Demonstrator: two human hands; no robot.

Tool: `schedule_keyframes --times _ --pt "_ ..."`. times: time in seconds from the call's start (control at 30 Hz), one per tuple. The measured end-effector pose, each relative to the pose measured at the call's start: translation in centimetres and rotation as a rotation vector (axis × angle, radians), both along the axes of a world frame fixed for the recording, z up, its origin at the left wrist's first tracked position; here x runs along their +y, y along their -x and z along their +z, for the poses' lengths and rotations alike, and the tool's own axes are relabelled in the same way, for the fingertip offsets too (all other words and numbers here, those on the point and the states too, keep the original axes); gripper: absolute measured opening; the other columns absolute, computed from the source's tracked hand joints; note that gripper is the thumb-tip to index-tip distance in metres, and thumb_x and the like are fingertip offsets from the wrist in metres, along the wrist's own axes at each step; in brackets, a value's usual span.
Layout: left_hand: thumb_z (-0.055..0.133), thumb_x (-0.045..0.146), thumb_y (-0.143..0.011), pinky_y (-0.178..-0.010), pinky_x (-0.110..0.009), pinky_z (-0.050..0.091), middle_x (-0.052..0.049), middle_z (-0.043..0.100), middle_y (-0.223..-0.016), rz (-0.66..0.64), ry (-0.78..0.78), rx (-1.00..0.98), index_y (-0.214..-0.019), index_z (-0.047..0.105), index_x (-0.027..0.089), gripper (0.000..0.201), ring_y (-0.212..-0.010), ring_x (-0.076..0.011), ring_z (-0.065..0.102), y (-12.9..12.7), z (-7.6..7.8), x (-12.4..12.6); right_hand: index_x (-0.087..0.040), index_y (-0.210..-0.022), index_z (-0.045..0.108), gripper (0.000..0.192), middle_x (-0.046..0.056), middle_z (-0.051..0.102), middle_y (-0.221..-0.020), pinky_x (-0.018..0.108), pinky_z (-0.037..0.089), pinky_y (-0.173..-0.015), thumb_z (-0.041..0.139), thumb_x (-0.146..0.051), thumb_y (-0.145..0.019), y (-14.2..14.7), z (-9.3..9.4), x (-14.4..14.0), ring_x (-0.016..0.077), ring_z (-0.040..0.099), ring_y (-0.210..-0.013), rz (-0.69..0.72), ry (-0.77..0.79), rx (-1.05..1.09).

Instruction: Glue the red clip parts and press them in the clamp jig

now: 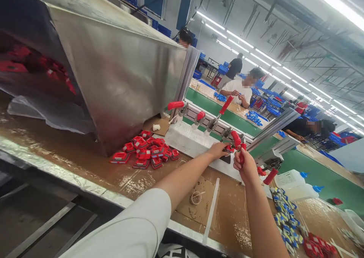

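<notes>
My left hand (218, 151) reaches to the white fixture (182, 138), its fingers closed at a small red plastic part (229, 149). Much of that part is hidden by the fingers. Just to the right, my right hand (246, 165) is wrapped round the red handle (242, 155) of a toggle clamp. Several more clamps with red grips, such as one upright handle (226, 105), line the metal frame behind the fixture. A heap of red plastic parts (148, 150) lies on the bench left of my hands.
A large metal bin (122, 68) with red parts inside stands at left. At right are bottles with blue tips (292, 178), a pile of blue-and-yellow parts (286, 216) and red parts (318, 246). A green conveyor (327, 171) runs behind; co-workers (241, 89) sit beyond it.
</notes>
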State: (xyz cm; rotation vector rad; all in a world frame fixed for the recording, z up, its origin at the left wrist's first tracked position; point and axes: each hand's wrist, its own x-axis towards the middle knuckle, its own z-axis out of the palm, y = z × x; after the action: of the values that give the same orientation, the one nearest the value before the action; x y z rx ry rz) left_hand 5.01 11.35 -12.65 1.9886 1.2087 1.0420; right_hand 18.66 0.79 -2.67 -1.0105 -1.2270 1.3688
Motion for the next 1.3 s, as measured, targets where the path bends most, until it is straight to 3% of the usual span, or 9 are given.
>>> schedule_keyframes --times 0.1,0.27,0.43,0.6,0.73,0.9,1.1,1.3 --pt "0.08 0.028 -0.079 -0.104 -0.036 0.045 -0.006 0.077 -0.114 0.002 -0.004 -0.002 -0.133 0.068 0.028 0.055 -0.113 -0.0306 0.068 0.1 0.2 -0.1 -0.025 -0.109 0.059 0.04 -0.01 0.041 -0.056 0.022 0.028 -0.041 0.068 -0.055 -0.085 0.1 -0.7 -0.1 0.0079 0.029 -0.041 -0.019 -0.027 -0.022" --pt "0.08 0.026 -0.08 -0.106 -0.038 0.044 -0.007 0.077 -0.115 0.012 -0.003 0.0 -0.131 0.069 0.028 0.052 -0.116 -0.0324 0.066 0.1 0.3 -0.3 -0.024 -0.101 0.061 0.034 -0.005 0.052 -0.066 0.026 0.04 -0.044 0.073 -0.044 -0.076 -0.3 -1.6 1.6 0.0125 0.048 -0.049 -0.059 0.021 -0.058" --pt "0.081 0.027 -0.08 -0.11 -0.038 0.042 -0.007 0.075 -0.121 0.048 0.01 0.01 -0.141 0.063 0.029 0.063 -0.122 -0.0323 0.064 -0.2 0.1 -0.3 -0.025 -0.081 0.054 0.033 -0.009 0.042 -0.051 0.027 0.029 -0.037 0.071 -0.053 -0.081 -0.3 -2.7 4.3 0.0116 0.037 -0.035 -0.167 0.014 -0.169" --pt "0.082 0.028 -0.079 -0.108 -0.038 0.044 -0.006 0.076 -0.118 0.055 0.005 0.027 -0.14 0.064 0.029 0.064 -0.118 -0.0325 0.066 -0.2 -0.1 -0.1 -0.026 -0.068 0.046 0.051 -0.004 0.046 -0.048 0.031 0.033 -0.044 0.056 -0.072 -0.089 0.1 -4.8 4.6 0.0164 0.044 -0.041 -0.347 -0.231 -0.514" --pt "0.081 0.028 -0.08 -0.106 -0.039 0.046 -0.007 0.076 -0.118 0.046 -0.002 0.046 -0.137 0.066 0.029 0.059 -0.117 -0.0327 0.067 -0.1 -0.2 -0.1 -0.025 -0.076 0.054 0.048 0.002 0.056 -0.061 0.034 0.036 -0.056 0.047 -0.069 -0.094 0.4 -6.1 4.8 0.0214 0.051 -0.058 -0.483 -0.372 -0.718" --pt "0.078 0.032 -0.081 -0.104 -0.04 0.048 -0.006 0.077 -0.116 0.047 0.006 0.06 -0.135 0.066 0.028 0.055 -0.113 -0.0306 0.068 -0.1 -0.3 0.0 -0.018 -0.101 0.063 0.053 0.01 0.068 -0.086 0.035 0.042 -0.072 0.04 -0.065 -0.097 0.9 -8.0 6.2 0.0268 0.061 -0.083 -0.588 -0.431 -0.748" --pt "0.072 0.036 -0.087 -0.104 -0.04 0.05 -0.006 0.078 -0.115 0.031 0.012 0.061 -0.134 0.065 0.028 0.049 -0.112 -0.0295 0.069 0.2 -0.2 -0.2 -0.017 -0.098 0.062 0.052 0.011 0.068 -0.089 0.035 0.041 -0.073 0.039 -0.063 -0.098 0.7 -9.3 7.1 0.0262 0.061 -0.082 -0.666 -0.498 -0.769" --pt "0.065 0.032 -0.089 -0.104 -0.035 0.05 -0.003 0.075 -0.127 -0.048 -0.045 0.01 -0.138 0.063 0.03 0.049 -0.118 -0.0263 0.068 0.2 0.5 -1.0 -0.02 -0.093 0.057 0.048 0.011 0.067 -0.087 0.035 0.041 -0.071 0.038 -0.064 -0.098 0.3 -9.7 7.4 0.0271 0.06 -0.08 -0.665 -0.466 -0.796"
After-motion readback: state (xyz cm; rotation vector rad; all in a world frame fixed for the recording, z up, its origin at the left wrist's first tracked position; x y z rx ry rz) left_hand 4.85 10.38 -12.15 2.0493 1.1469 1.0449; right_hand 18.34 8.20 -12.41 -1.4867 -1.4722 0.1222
